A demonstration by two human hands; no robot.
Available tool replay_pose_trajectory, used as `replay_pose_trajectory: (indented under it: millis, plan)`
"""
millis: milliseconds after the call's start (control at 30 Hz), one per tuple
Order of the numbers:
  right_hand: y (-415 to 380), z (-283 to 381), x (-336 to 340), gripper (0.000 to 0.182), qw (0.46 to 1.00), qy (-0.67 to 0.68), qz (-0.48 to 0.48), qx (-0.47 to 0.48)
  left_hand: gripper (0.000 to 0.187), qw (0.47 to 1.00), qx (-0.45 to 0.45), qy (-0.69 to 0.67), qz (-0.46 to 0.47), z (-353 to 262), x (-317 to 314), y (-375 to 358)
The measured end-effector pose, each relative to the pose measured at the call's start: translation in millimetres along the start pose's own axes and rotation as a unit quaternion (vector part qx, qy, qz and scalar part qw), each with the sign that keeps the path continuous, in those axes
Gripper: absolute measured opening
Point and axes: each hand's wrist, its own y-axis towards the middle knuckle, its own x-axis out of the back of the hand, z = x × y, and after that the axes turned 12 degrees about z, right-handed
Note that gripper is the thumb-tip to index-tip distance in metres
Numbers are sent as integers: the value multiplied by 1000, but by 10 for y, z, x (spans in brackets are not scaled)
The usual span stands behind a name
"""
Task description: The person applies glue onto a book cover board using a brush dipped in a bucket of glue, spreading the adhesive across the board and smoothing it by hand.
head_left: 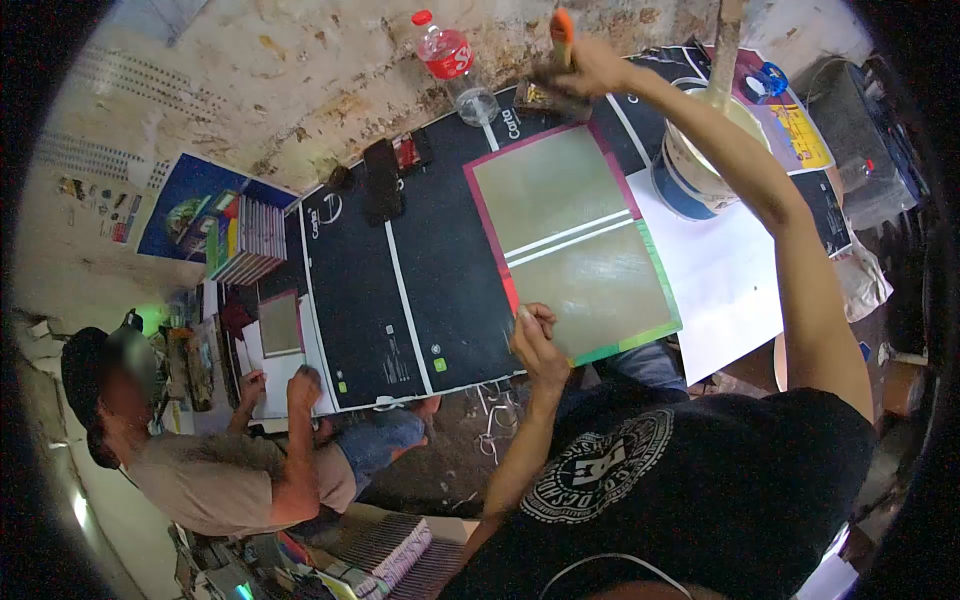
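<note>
My right hand (592, 70) is raised near the wall, closed around a brush (562, 28) with an orange-tipped handle. Its bristle end is dark and hard to make out, beside a small box (540, 97). Under my arms lies an open book cover (560, 190), two grey-green boards with a narrow white-lined gap and pink, red and green borders. Its surface looks shiny. With curled fingers, my left hand (540, 348) holds the cover's near left edge. To the right, a bucket (690, 180) of pale paste stands on white paper (715, 270), a stick upright in it.
A plastic bottle (460, 70) with a red label stands by the wall. Dark objects (383, 180) lie on the black table covering (350, 290). Stacked books (250, 240) stand farther left. A co-worker (210, 450) sits at the left, hands over a smaller panel (280, 325).
</note>
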Motion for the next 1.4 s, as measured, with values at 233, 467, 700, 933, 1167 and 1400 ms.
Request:
replay_pose_trajectory:
  millis: [233, 467, 700, 933, 1167, 1400]
  plan:
    - [-418, -154, -96, 20, 999, -19, -30, 40, 50, 999, 6, 34, 23, 34, 27, -51]
    - [-785, 605, -638, 35, 956, 197, -114, 187, 50, 993, -35, 109, -13, -11, -62, 12]
    - [-1081, 222, -283, 27, 992, -98, 24, -80, 52, 989, -57, 137, -12, 39, -50, 20]
    - [-704, 1175, -1197, 40, 907, 242, -345, 0, 40, 987, -41, 150, -31, 67, -91, 53]
    - [-1900, 975, -1279, 25, 913, 205, -338, -99, 41, 978, -52, 196, -50, -42, -114, 66]
    - [-2389, 1078, -922, 47, 859, 243, -424, -151, 50, 994, -59, 72, -64, 117, -89, 90]
